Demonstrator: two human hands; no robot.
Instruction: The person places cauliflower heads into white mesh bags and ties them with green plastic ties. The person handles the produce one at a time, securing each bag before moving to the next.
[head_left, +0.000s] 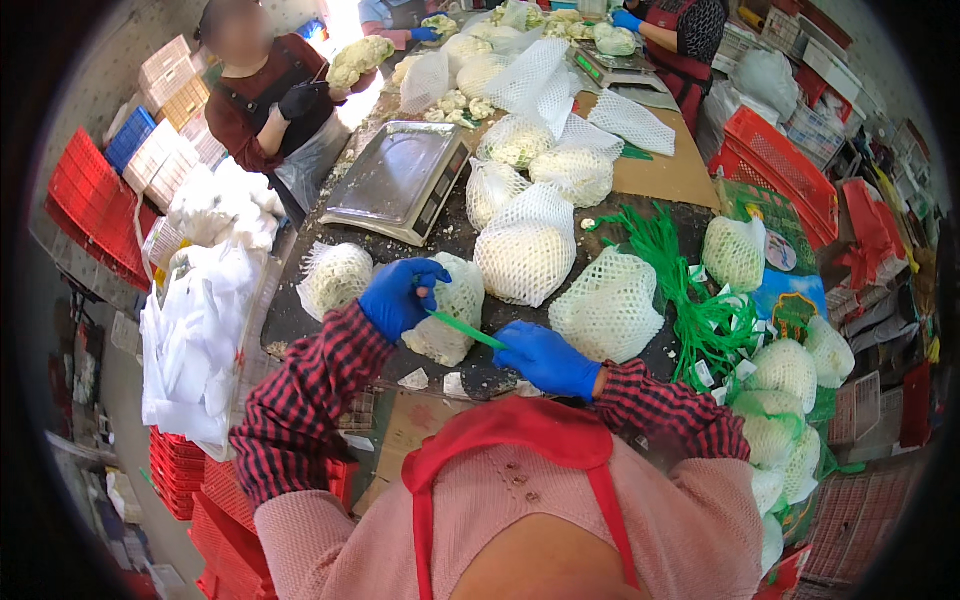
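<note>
My left hand (405, 300), in a blue glove, pinches one end of a narrow green net strip (466, 330). The other end is gripped by my right hand (551, 360), also gloved in blue, so the strip runs taut between them. Just behind the strip lies a cauliflower in a white foam net (451, 300). To the right of it sits another netted cauliflower (607, 304), and one more netted head (337, 277) lies left of my left hand. A larger netted head (525, 255) stands farther back. Green net bags with white tags (709, 322) lie in a bunch at the right.
A weighing scale (397, 176) stands at the back left, a second scale (615, 67) farther off. White foam nets (199, 337) fill a tray at the left. Several netted heads (780, 375) line the right edge. Co-workers stand around the table; one holds a bare cauliflower (360, 61).
</note>
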